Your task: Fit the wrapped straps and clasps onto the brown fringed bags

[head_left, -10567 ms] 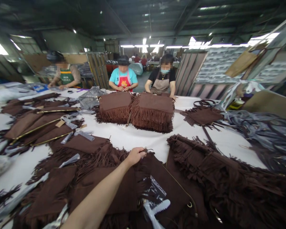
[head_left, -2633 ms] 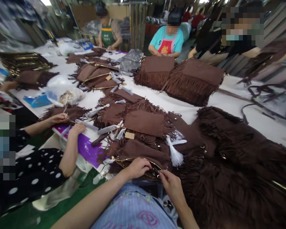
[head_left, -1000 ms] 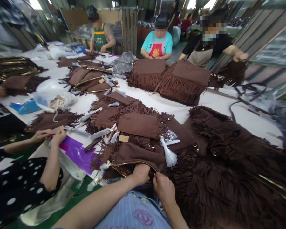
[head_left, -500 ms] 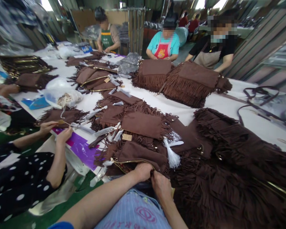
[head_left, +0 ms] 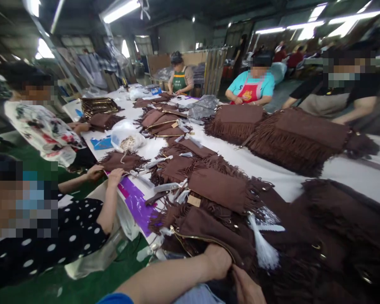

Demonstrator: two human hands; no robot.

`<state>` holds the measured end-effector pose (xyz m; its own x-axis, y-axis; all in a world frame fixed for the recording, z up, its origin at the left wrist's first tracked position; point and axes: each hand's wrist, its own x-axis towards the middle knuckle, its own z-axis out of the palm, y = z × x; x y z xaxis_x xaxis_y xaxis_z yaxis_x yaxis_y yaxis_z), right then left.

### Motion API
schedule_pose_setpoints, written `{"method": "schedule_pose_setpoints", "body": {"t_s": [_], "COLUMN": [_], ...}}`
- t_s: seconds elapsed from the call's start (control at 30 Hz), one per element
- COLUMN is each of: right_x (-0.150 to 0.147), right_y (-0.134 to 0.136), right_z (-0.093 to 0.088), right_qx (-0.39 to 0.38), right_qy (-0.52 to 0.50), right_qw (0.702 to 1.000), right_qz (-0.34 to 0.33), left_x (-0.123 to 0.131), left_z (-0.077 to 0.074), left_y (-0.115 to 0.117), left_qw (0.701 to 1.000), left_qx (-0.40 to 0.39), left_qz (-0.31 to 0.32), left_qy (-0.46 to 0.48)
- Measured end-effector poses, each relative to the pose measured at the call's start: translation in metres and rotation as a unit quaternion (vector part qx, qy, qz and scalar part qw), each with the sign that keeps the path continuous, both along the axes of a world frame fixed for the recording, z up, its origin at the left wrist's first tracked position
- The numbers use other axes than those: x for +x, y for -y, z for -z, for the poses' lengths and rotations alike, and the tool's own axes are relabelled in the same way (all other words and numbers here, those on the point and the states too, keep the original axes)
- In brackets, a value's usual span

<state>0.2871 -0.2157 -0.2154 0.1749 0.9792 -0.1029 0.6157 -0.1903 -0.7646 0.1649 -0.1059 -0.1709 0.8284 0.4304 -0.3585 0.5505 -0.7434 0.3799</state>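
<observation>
A brown fringed bag [head_left: 213,230] lies at the near table edge, its gold zipper open toward me. My left hand [head_left: 218,259] reaches into the opening up to the wrist, so its fingers are hidden. Beside it, at the zipper's right end, my right hand [head_left: 247,286] grips the bag's edge; the bottom of the picture cuts it off. Just behind is another brown bag [head_left: 218,190] with a tan tag [head_left: 194,201]. A bundle of white strings [head_left: 262,245] hangs to the right of the open bag.
Dark fringed bags [head_left: 345,228] are heaped on the right. Stacked bags [head_left: 304,131] stand farther back. On the left, a co-worker in a polka-dot sleeve [head_left: 79,215] handles a bag [head_left: 123,162] above purple sheeting [head_left: 139,207]. Other people work around the white table [head_left: 277,158].
The view has tilted up and swung left, so things appear lower and farther right. My left hand stays inside the bag and my right hand at its edge.
</observation>
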Motion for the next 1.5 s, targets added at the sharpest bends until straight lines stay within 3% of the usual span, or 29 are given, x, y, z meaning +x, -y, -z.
{"method": "schedule_pose_setpoints", "body": {"t_s": [0.1, 0.2, 0.27, 0.33, 0.47, 0.53, 0.63, 0.8, 0.9, 1.0, 1.3, 1.5], "right_x": [-0.01, -0.021, -0.025, -0.027, -0.026, -0.025, -0.024, -0.026, -0.026, -0.026, -0.028, -0.027], "right_y": [0.01, 0.009, 0.005, 0.001, -0.006, -0.009, -0.01, -0.007, -0.006, -0.006, -0.004, -0.006], "right_z": [-0.02, -0.04, -0.05, -0.059, -0.071, -0.074, -0.075, -0.075, -0.077, -0.076, -0.063, -0.063], "right_qx": [0.024, 0.026, 0.038, 0.049, 0.03, 0.017, 0.018, 0.019, 0.007, -0.008, 0.004, 0.032], "right_qy": [-0.074, -0.141, -0.174, -0.212, -0.311, -0.321, -0.316, -0.403, -0.443, -0.451, -0.453, -0.418], "right_qw": [0.995, 0.982, 0.971, 0.958, 0.932, 0.931, 0.93, 0.884, 0.868, 0.868, 0.856, 0.885], "right_qz": [0.064, 0.122, 0.158, 0.189, 0.185, 0.171, 0.186, 0.235, 0.225, 0.209, 0.25, 0.201], "left_x": [-0.016, -0.034, -0.043, -0.049, -0.051, -0.049, -0.045, -0.04, -0.038, -0.037, -0.036, -0.036], "left_z": [-0.03, -0.053, -0.059, -0.058, -0.047, -0.04, -0.034, -0.031, -0.032, -0.031, -0.035, -0.037], "left_y": [-0.004, -0.009, -0.011, -0.01, -0.006, -0.004, -0.001, 0.002, 0.002, 0.003, 0.006, 0.005], "left_qw": [0.999, 0.988, 0.96, 0.903, 0.75, 0.706, 0.676, 0.672, 0.686, 0.718, 0.821, 0.842], "left_qx": [-0.038, -0.081, -0.159, -0.286, -0.505, -0.546, -0.574, -0.554, -0.538, -0.515, -0.381, -0.364], "left_qz": [-0.031, -0.06, -0.103, -0.172, -0.299, -0.324, -0.332, -0.366, -0.365, -0.352, -0.309, -0.285], "left_qy": [0.005, 0.118, 0.206, 0.272, 0.305, 0.313, 0.321, 0.328, 0.326, 0.309, 0.29, 0.277]}}
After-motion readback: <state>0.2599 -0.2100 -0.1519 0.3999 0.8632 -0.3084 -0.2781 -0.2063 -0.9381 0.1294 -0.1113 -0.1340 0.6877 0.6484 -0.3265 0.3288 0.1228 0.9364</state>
